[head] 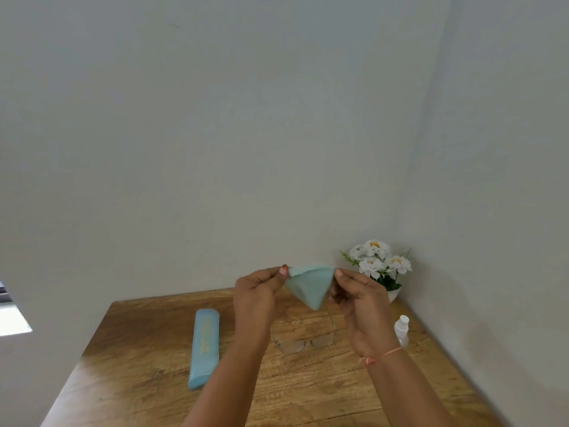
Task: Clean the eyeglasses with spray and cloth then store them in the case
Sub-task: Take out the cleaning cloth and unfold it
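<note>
Eyeglasses (pixel 303 340), faint and part-hidden behind wrists at lower centre; above them, cloth (pixel 309 286) pinched between left hand (pixel 255 298) and right hand (pixel 360 303).

On the desk (pixel 138 349): case (pixel 204 346) left of centre, eyeglasses (pixel 292 346) at centre, spray bottle (pixel 401 329) right, potted flowers (pixel 380 266) behind it.
</note>
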